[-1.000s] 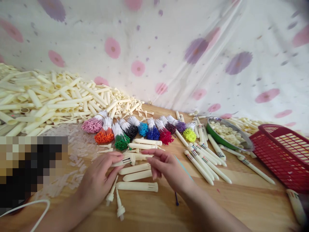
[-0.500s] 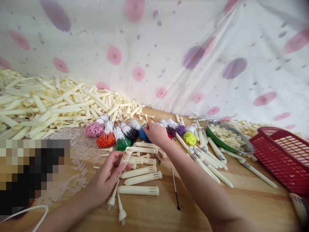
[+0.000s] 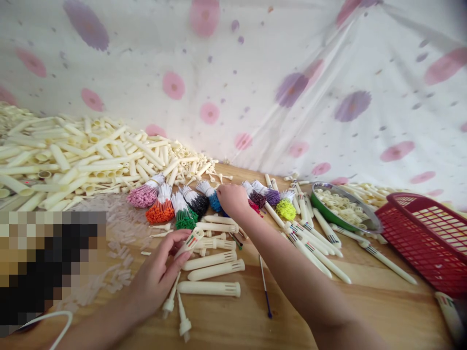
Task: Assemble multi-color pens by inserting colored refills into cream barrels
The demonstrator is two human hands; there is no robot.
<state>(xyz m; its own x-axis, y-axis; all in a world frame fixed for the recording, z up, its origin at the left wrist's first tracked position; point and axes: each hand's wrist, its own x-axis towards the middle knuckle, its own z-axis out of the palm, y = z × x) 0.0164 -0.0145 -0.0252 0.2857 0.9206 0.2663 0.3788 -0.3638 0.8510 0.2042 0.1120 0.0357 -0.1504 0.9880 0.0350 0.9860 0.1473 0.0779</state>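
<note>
Smooth cream plastic tubes (image 3: 73, 155) lie tangled at the far left of the wood-grained table (image 3: 372, 311); colour-tipped refills (image 3: 185, 214) fan out in tight bundles mid-table. The right edge cuts off a lattice-sided red basket (image 3: 412, 243). The right hand (image 3: 233, 200) curls over the middle bundles, hiding some; whether its grip holds anything cannot be told. Near the centre, the left hand (image 3: 156, 266) pinches a tilted cream pen barrel (image 3: 190, 241), slotted end up, showing red and green, lower end hidden.
</note>
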